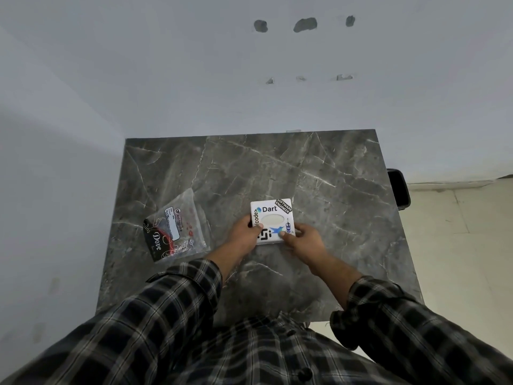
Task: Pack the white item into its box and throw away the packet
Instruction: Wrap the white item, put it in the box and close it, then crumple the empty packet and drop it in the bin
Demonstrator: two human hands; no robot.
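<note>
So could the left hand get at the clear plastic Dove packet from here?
Probably yes. The clear plastic Dove packet lies apart on the grey marble table with nothing between; the left hand must first release the white stickered box.

Single head-worn wide-angle view, looking steeply down, close over marble table (319, 168), wall beyond

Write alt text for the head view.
Both hands, left hand and right hand, grip a white sticker-covered box lying on a dark marble table. A clear plastic packet lies apart, to the left of the box.
</note>
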